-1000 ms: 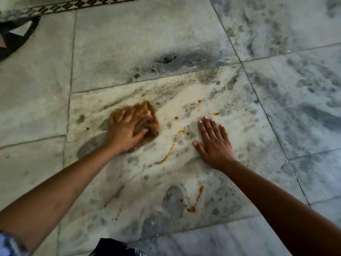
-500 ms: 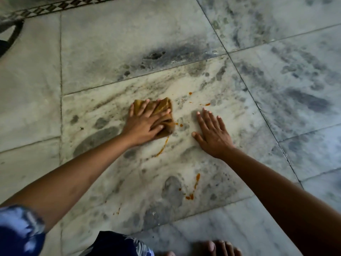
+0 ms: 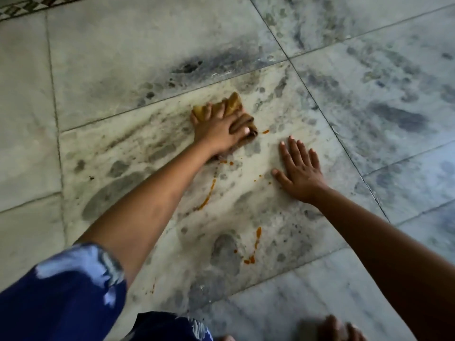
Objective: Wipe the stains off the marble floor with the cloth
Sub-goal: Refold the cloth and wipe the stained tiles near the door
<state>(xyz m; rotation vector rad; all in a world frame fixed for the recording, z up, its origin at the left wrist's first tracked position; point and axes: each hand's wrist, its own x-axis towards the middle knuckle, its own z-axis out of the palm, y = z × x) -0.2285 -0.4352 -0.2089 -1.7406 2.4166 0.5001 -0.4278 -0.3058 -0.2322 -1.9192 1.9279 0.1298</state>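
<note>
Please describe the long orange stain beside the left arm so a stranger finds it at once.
Start at the pale marble tile where both hands rest. Below the left hand, which grips the crumpled ochre cloth, a thin orange streak runs toward the person, left of the right hand. Unlike the hooked orange stain closer in, it is one long line beside the forearm.
</note>
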